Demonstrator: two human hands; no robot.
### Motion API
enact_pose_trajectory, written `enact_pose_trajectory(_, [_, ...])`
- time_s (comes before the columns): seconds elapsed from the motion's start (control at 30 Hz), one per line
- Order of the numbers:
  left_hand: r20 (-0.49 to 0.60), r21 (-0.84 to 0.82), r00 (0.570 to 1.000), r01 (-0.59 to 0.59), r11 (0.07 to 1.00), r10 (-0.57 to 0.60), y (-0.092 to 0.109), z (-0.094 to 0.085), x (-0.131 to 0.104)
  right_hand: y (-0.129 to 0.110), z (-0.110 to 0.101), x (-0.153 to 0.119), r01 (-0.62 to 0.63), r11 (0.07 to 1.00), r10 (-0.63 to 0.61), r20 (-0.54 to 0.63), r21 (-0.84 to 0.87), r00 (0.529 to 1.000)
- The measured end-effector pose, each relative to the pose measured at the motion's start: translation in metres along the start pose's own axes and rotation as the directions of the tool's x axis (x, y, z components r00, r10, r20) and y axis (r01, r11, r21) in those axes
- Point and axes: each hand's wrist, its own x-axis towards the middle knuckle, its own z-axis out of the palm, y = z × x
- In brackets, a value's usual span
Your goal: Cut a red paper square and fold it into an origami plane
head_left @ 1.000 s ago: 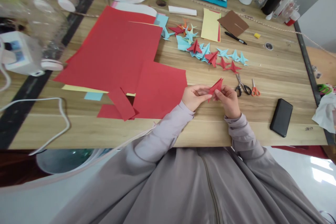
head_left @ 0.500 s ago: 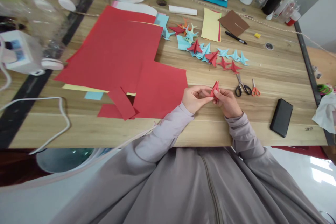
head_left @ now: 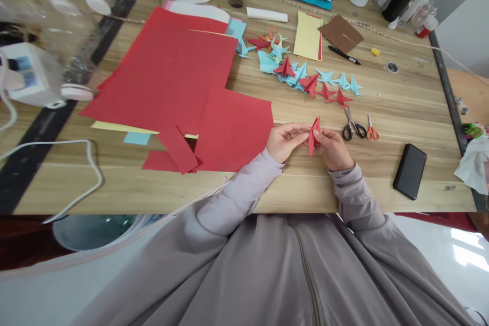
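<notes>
A narrow, pointed piece of folded red paper (head_left: 313, 135) stands between my hands, above the wooden table (head_left: 301, 193). My right hand (head_left: 333, 148) pinches it from the right, thumb on its face. From the left, the fingertips of my left hand (head_left: 286, 141) are closed at its edge. Beyond the hands lie finished folded paper planes, among them a red plane (head_left: 341, 98) and a light blue plane (head_left: 355, 84). Black-handled scissors (head_left: 353, 126) and small orange scissors (head_left: 372, 130) rest just right of my right hand.
Large red paper sheets (head_left: 164, 71) cover the table's left side, with red strips (head_left: 179, 150) near the front. A black phone-like slab (head_left: 410, 171) lies at the right. Yellow paper (head_left: 307, 35), brown paper (head_left: 340, 33) and a pen (head_left: 344, 55) are farther back. A white cable (head_left: 93, 163) loops at left.
The folded red paper has been turned in my fingers, and its long lower point now shows below the thumbs. My hands have barely shifted.
</notes>
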Motion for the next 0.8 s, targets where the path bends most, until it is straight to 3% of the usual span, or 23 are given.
enact_pose_trajectory(0.2, [0.005, 0.062, 1.000, -0.018, 0.998, 0.017, -0.004, -0.002, 0.001, 0.001, -0.001, 0.002, -0.003, 1.000, 0.002, -0.056, -0.004, 0.998])
enact_pose_trajectory(0.3, [0.028, 0.186, 0.992, -0.127, 0.974, 0.124, -0.004, -0.001, 0.000, 0.002, -0.002, 0.003, 0.033, 0.999, -0.035, -0.086, -0.023, 0.996])
enact_pose_trajectory(0.43, [0.071, 0.391, 0.956, -0.289, 0.874, 0.284, 0.000, -0.002, -0.003, 0.003, -0.004, 0.004, 0.068, 0.997, -0.071, -0.099, -0.040, 0.993])
enact_pose_trajectory(0.67, [0.201, 0.467, 0.879, -0.475, 0.746, 0.434, -0.007, -0.010, 0.000, 0.001, -0.002, 0.004, 0.063, 0.987, -0.083, -0.141, -0.145, 0.986])
enact_pose_trajectory(0.8, [0.239, 0.442, 0.879, -0.477, 0.760, 0.412, -0.010, -0.013, 0.002, 0.000, 0.000, 0.003, 0.062, 0.979, -0.091, -0.144, -0.195, 0.985])
